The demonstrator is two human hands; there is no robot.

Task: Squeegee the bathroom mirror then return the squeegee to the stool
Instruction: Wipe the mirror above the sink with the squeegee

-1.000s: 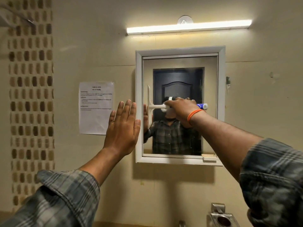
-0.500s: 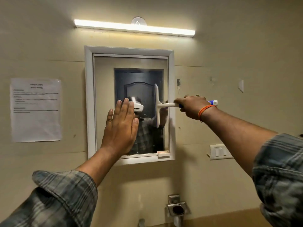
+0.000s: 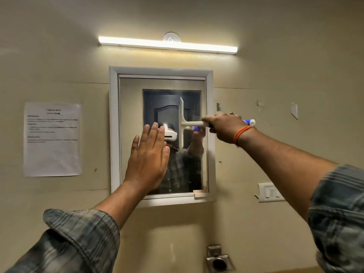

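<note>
A white-framed mirror (image 3: 130, 115) hangs on the beige wall. My right hand (image 3: 224, 128) grips the blue-and-white handle of a white squeegee (image 3: 182, 123). Its blade stands upright against the glass, in the right half of the mirror. My left hand (image 3: 149, 158) is raised flat with fingers together over the mirror's lower middle; whether the palm touches the glass is unclear. The stool is out of view.
A tube light (image 3: 167, 44) glows above the mirror. A printed paper notice (image 3: 52, 138) is stuck to the wall at left. A white switch plate (image 3: 270, 192) sits at right, and a metal fitting (image 3: 218, 259) juts out below the mirror.
The squeegee blade travelled from the mirror's left edge to its right half, then stayed about there. My left hand went from the left frame to over the glass. My view swung right, then slightly back.
</note>
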